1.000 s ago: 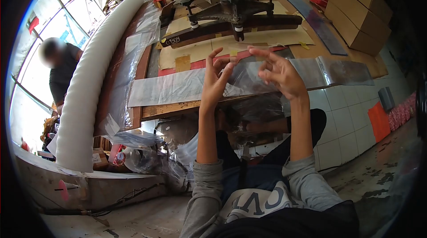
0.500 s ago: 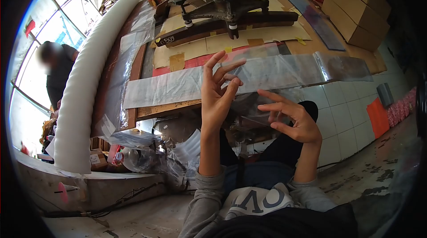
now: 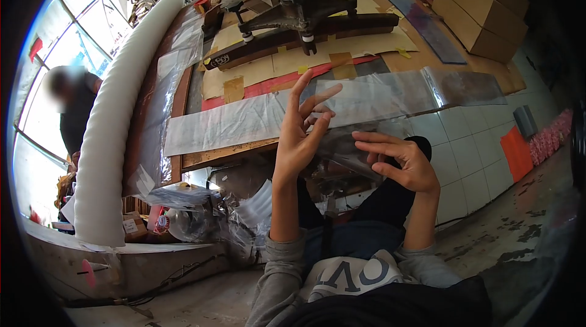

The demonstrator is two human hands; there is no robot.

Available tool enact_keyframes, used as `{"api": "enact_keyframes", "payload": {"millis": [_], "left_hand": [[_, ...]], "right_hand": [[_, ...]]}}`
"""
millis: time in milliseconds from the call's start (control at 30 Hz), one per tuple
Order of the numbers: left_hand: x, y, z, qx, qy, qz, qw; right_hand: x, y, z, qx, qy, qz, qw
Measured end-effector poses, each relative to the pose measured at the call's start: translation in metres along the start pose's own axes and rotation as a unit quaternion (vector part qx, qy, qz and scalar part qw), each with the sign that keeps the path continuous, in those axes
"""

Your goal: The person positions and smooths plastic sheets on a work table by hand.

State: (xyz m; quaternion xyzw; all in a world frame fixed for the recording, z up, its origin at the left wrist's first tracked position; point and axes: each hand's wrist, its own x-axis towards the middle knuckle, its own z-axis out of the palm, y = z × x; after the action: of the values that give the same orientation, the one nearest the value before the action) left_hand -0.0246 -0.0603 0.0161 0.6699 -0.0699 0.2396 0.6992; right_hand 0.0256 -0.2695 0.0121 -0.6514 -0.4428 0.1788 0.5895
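Taking 12 as straight ahead from between the hands: the right hand [image 3: 400, 159], nearest, reaches inward, fingers close together and thumb apart below. The left hand [image 3: 302, 131] is raised, index finger up, thumb apart from it. Whether either touches the film [image 3: 223, 122] cannot be told; it runs behind the left fingers, from 9 to 2 along the near edge of the table [image 3: 229, 157]. Farther off stand boxes [image 3: 476, 25] at 1–2, a metal stand [image 3: 302, 15] at 11–12, a white roll [image 3: 125, 119] from 8 to 10, and, past it, a person [image 3: 74, 116] at 9.
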Motion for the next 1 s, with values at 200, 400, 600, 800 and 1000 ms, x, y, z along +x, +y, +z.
{"api": "enact_keyframes", "payload": {"millis": [200,400,600,800,1000], "left_hand": [[0.003,-0.012,-0.024,0.135,-0.006,0.019,0.991],[-0.002,-0.004,-0.055,0.353,0.073,0.000,0.933],[-0.012,-0.019,-0.163,0.680,0.125,0.000,0.722],[-0.010,0.002,-0.192,0.736,0.192,-0.239,0.603],[-0.025,-0.003,-0.242,0.750,0.313,-0.274,0.514]], "right_hand": [[-0.020,0.010,-0.037,-0.057,-0.125,-0.132,0.982],[-0.037,0.007,-0.115,-0.138,0.197,0.000,0.971],[0.007,0.047,-0.173,-0.368,0.289,0.031,0.883],[0.067,0.046,-0.090,-0.379,0.174,-0.060,0.907],[0.095,0.045,-0.038,-0.399,0.062,-0.069,0.912]]}}
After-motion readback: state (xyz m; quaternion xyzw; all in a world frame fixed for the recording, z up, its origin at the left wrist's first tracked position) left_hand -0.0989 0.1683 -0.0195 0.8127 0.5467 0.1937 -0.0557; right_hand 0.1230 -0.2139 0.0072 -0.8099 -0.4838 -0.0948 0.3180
